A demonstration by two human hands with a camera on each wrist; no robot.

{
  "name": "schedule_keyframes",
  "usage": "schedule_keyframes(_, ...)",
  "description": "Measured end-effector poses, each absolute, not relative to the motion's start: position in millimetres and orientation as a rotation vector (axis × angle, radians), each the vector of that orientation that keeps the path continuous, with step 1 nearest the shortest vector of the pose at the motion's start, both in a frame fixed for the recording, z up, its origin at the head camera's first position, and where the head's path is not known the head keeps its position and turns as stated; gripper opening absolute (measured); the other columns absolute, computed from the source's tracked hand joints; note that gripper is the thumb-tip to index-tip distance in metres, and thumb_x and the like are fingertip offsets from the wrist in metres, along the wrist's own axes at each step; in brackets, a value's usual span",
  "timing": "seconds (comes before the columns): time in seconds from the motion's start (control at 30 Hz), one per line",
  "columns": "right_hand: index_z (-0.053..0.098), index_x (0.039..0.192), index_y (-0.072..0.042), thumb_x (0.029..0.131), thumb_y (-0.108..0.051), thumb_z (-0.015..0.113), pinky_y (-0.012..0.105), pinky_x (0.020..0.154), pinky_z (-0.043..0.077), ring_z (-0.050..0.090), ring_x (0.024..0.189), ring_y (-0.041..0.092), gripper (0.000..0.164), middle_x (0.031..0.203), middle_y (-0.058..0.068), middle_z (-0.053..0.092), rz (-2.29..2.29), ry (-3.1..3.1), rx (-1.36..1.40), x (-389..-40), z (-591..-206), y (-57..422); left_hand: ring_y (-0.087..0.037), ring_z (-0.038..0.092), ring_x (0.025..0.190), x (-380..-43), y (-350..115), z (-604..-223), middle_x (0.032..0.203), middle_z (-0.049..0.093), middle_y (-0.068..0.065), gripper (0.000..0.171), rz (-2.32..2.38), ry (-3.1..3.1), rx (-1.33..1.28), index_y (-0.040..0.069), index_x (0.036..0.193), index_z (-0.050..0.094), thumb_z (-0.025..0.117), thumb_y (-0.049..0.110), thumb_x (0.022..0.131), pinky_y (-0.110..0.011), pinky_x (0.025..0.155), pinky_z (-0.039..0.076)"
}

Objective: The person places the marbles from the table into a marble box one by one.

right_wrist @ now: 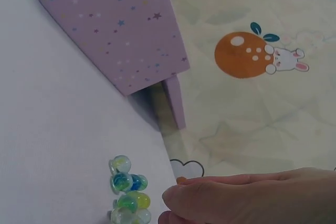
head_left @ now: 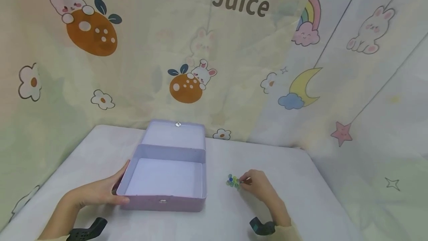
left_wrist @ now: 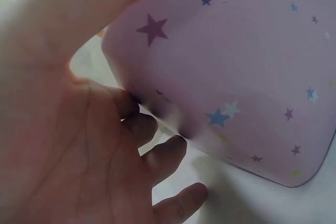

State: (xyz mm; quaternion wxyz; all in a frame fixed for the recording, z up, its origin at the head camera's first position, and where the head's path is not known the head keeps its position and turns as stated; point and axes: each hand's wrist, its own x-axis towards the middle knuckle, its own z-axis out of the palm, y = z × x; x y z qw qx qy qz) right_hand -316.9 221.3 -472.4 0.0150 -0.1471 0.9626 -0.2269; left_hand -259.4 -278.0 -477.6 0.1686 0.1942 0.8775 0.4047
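Note:
A lilac hinged box (head_left: 180, 203) with printed stars has its lid (head_left: 174, 135) raised at the back. My left hand (head_left: 100, 192) grips its left side, thumb at the front corner. In the left wrist view the fingertips (left_wrist: 173, 148) press along the edge of its star-printed side. To the right of the box lies a tight cluster of glass marbles (head_left: 231, 180), green, yellow and blue. My right hand (head_left: 262, 186) is right at the cluster's right edge, thumb and fingers brought together. I cannot tell whether a marble (right_wrist: 122, 182) is between those fingertips.
The box stands on a white-covered table (head_left: 281, 166). Behind the table hangs a patterned cloth backdrop (head_left: 140, 73) with rabbits and oranges. A black wrist device (head_left: 88, 230) is on the left arm and another device (head_left: 262, 228) is on the right.

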Motion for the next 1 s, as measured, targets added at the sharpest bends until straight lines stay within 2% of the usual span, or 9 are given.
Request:
schedule_keyframes(0.07,0.072,0.091,-0.011,0.079,-0.008,0.073,0.024,0.070,0.053,0.066,0.083,0.013,0.013,0.092,0.001,0.069,-0.738,2.991,-0.473,-316,-470,220,-0.051,0.004,0.140,-259,-280,-477,0.156,-0.011,-0.027,0.113,1.181,2.459,0.525,0.008,0.149,-0.019,0.069,0.030,0.083,-0.032,0.105,0.034)
schedule_keyframes(0.13,0.072,0.092,-0.011,0.079,-0.007,0.073,0.025,0.070,0.054,0.067,0.084,0.015,0.014,0.093,0.001,0.070,-0.762,2.992,-0.485,-315,-468,218,-0.050,0.008,0.139,-259,-281,-476,0.155,-0.009,-0.029,0.111,1.193,2.461,0.544,0.005,0.149,-0.017,0.069,0.029,0.084,-0.015,0.097,0.033)
schedule_keyframes(0.23,0.072,0.093,-0.012,0.079,-0.008,0.073,0.024,0.070,0.054,0.067,0.085,0.014,0.015,0.093,0.000,0.071,-0.788,3.003,-0.469,-313,-462,215,-0.050,0.009,0.138,-260,-281,-477,0.155,-0.007,-0.030,0.110,1.217,2.469,0.567,0.005,0.150,-0.016,0.069,0.028,0.084,-0.008,0.094,0.029)
schedule_keyframes(0.37,0.072,0.095,-0.009,0.081,-0.009,0.073,0.023,0.069,0.054,0.067,0.086,0.014,0.014,0.093,0.001,0.071,-0.868,2.984,-0.493,-312,-456,210,-0.048,0.011,0.138,-259,-279,-480,0.155,-0.003,-0.030,0.113,1.167,2.538,0.567,0.009,0.150,-0.016,0.071,0.029,0.082,-0.009,0.094,0.030)
schedule_keyframes(0.47,0.072,0.095,-0.008,0.082,-0.008,0.071,0.022,0.069,0.054,0.067,0.086,0.015,0.013,0.093,0.002,0.071,-0.930,2.960,-0.562,-313,-451,204,-0.010,0.009,0.142,-257,-279,-484,0.156,0.001,-0.029,0.114,1.160,2.577,0.558,0.014,0.151,-0.016,0.073,0.030,0.081,-0.011,0.094,0.032)
schedule_keyframes(0.53,0.072,0.095,-0.008,0.083,-0.008,0.071,0.021,0.069,0.054,0.068,0.085,0.015,0.012,0.093,0.002,0.071,-0.957,2.953,-0.613,-313,-447,198,0.017,0.006,0.130,-257,-280,-487,0.155,0.003,-0.030,0.114,1.163,2.606,0.575,0.017,0.151,-0.016,0.073,0.029,0.081,-0.012,0.093,0.033)
schedule_keyframes(0.6,0.073,0.094,-0.007,0.083,-0.008,0.070,0.020,0.069,0.053,0.068,0.085,0.016,0.011,0.093,0.002,0.071,-0.989,2.945,-0.663,-314,-443,190,0.034,0.004,0.110,-257,-280,-489,0.155,0.004,-0.030,0.113,1.174,2.618,0.580,0.022,0.151,-0.016,0.072,0.030,0.081,-0.012,0.093,0.034)
schedule_keyframes(0.77,0.074,0.093,-0.009,0.084,-0.007,0.069,0.017,0.069,0.053,0.068,0.085,0.014,0.010,0.091,0.000,0.069,-1.061,2.929,-0.773,-319,-432,164,0.037,0.008,0.110,-256,-282,-495,0.155,0.000,-0.029,0.108,1.270,2.568,0.599,0.027,0.150,-0.018,0.068,0.025,0.085,-0.005,0.092,0.028)
schedule_keyframes(1.0,0.075,0.093,-0.008,0.084,-0.008,0.070,0.016,0.070,0.052,0.068,0.084,0.011,0.011,0.089,0.000,0.067,-1.185,2.949,-0.812,-325,-422,130,0.033,0.009,0.116,-259,-279,-502,0.153,0.001,-0.031,0.107,1.307,2.572,0.692,0.021,0.151,-0.016,0.067,0.022,0.085,0.002,0.089,0.019)
